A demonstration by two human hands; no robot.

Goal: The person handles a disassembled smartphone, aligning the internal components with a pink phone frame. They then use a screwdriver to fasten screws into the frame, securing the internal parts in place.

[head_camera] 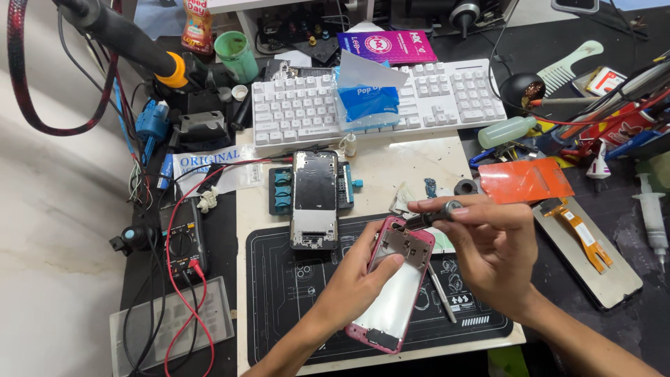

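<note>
- Two hands work over the counter (391,164): the left hand (363,276) cups one pink phone frame (392,283) from beneath, thumb laid across its inner face, holding it tilted above the near edge
- The right hand (492,248) pinches one small dark screwdriver (434,215) between thumb and fingertips, its tip touching the frame's top corner
- One black work mat (293,293) covers the counter's near half; one pair of tweezers (442,292) lies on it just beside the pink frame
- One second opened phone (315,199), silver and black inside, rests in one blue clamp holder (279,190) at the mat's far edge
- One white keyboard (300,105) runs along the counter's far edge, with one blue tissue pack (368,101) lying on it
- One multimeter (183,241) with red and black leads sits off the counter's left edge
- One orange sheet (525,180) lies at the right edge, one phone screen with an orange flex cable (586,241) beyond it
- One syringe (652,216) lies at the far right
- One green cup (236,54) and one white comb (569,64) sit behind the keyboard
</note>
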